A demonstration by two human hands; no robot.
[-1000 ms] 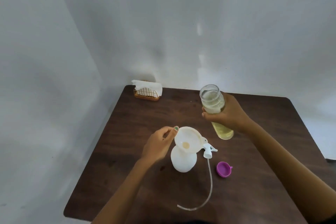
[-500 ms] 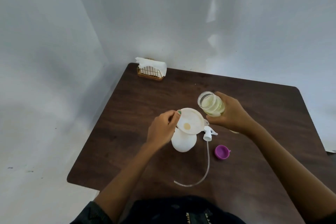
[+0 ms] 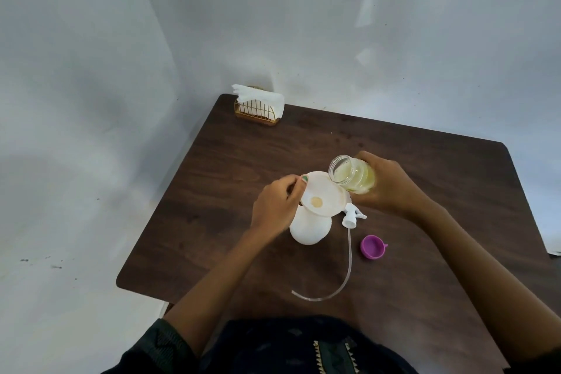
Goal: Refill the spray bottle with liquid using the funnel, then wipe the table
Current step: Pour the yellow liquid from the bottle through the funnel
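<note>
Jar tilted over the funnel on the white spray bottle

The right hand (image 3: 384, 188) has its grip wrapped round a clear jar (image 3: 352, 174) of yellowish liquid, mouth at the funnel (image 3: 321, 194) rim; the left hand (image 3: 273, 209) pinches that rim's far side, the funnel sitting in the spray bottle (image 3: 309, 229) mid-surface (image 3: 425, 161), with the sprayer head (image 3: 350, 217), its tube, a purple cap (image 3: 372, 246) alongside, napkin holder (image 3: 258, 106) at the far corner

We see the left hand (image 3: 274, 208) pinching the rim of the funnel (image 3: 323, 194) seated in the white spray bottle (image 3: 309, 229). The right hand (image 3: 385, 185) tilts a jar (image 3: 352, 174) of yellowish liquid over the funnel. On the table (image 3: 230, 179) lie the spray head (image 3: 352, 215) with tube, a purple cap (image 3: 372, 246) and a napkin holder (image 3: 258, 106).
</note>
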